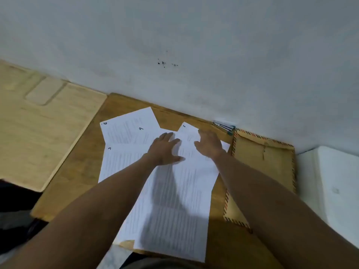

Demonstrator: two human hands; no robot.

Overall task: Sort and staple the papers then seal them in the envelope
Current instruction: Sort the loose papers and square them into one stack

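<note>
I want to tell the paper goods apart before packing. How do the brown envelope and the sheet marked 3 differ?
The envelope is brown with a striped red-and-blue border; the sheet marked 3 is white with printed lines. The envelope lies alone at the right, beside the stapler; the sheet is overlapped by other papers, at the left. No hand touches the envelope, while the left hand presses on the papers. Both lie flat on the wooden table.

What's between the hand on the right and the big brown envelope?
In the head view, only a paper corner and bare wooden table between right hand and envelope.
</note>
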